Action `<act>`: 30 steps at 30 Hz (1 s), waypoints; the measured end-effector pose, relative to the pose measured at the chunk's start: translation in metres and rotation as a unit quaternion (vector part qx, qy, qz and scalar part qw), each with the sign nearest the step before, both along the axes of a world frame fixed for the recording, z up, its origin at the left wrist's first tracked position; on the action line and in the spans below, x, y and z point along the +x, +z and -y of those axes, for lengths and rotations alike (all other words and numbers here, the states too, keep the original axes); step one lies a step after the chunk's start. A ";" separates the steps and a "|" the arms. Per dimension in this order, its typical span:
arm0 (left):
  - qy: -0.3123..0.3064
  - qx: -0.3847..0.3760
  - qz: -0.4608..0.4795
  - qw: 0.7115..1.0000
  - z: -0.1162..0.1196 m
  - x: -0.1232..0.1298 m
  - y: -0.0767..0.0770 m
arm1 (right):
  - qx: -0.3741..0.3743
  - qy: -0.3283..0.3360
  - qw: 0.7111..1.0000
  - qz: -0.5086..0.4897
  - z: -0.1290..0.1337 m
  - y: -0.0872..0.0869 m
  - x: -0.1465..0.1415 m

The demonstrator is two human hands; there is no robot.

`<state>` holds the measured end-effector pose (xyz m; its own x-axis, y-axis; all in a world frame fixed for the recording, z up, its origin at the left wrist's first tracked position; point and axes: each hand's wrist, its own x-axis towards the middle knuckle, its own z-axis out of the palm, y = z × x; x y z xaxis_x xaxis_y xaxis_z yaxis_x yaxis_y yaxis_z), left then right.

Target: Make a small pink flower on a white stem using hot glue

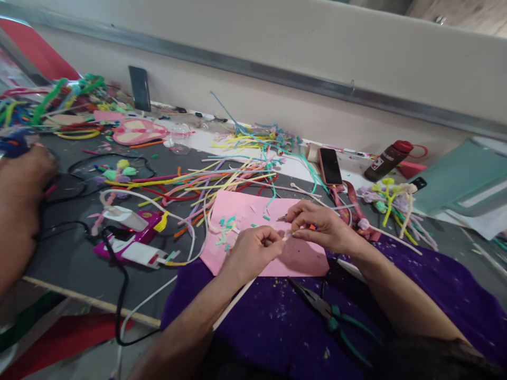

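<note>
My left hand (pixel 253 250) is closed in a pinch on a cream pipe cleaner (pixel 233 306), whose long end runs down past my wrist. Close beside it, my right hand (pixel 320 224) pinches at the pale tip of the same piece. A dark pointed metal tip (pixel 282 217) and a bit of orange (pixel 312 227) show at my right fingers; the rest of that tool is hidden. Beneath both hands lies a pink sheet (pixel 304 264) with short teal and white clippings (pixel 225 227). Green-handled pliers (pixel 328 311) rest on the purple cloth (pixel 269 327) near my lap.
Loose coloured pipe cleaners (pixel 233 179) spread behind the sheet. A magenta power strip (pixel 130 243) with chargers and cables stands to the left, near another person's arm (pixel 19 211). A phone (pixel 330 166), a bottle (pixel 388 161) and pipe-cleaner flowers (pixel 390 198) are at the right.
</note>
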<state>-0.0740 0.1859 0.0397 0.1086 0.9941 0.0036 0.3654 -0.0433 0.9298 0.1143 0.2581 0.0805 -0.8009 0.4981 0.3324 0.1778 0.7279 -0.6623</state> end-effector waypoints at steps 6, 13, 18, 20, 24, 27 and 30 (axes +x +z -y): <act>-0.001 0.005 -0.005 1.000 0.000 0.000 0.001 | 0.016 -0.006 1.000 0.008 0.000 0.000 0.000; 0.006 -0.072 0.095 0.993 0.000 0.001 0.007 | -0.032 -0.038 0.997 -0.063 -0.001 0.006 0.005; -0.001 -0.164 0.225 0.961 -0.001 0.000 0.012 | -0.117 -0.084 0.977 -0.155 -0.005 0.005 0.008; -0.010 -0.190 0.266 0.945 -0.001 -0.002 0.011 | -0.151 -0.084 0.973 -0.152 -0.006 0.002 0.007; -0.033 -0.220 0.297 0.929 -0.001 -0.003 0.013 | -0.227 -0.060 0.967 -0.098 -0.001 -0.002 0.001; -0.031 -0.230 0.293 0.928 0.001 -0.002 0.018 | -0.233 -0.049 0.970 -0.053 0.005 -0.004 -0.004; -0.022 -0.229 0.278 0.933 0.002 -0.001 0.021 | -0.242 -0.053 0.968 -0.038 0.010 -0.008 -0.010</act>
<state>-0.0746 0.1842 0.0608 0.2580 0.8994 -0.3528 -0.1709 0.4019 0.8996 0.1045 0.2476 0.0724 -0.7190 0.6885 0.0949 0.1729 0.3094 -0.9351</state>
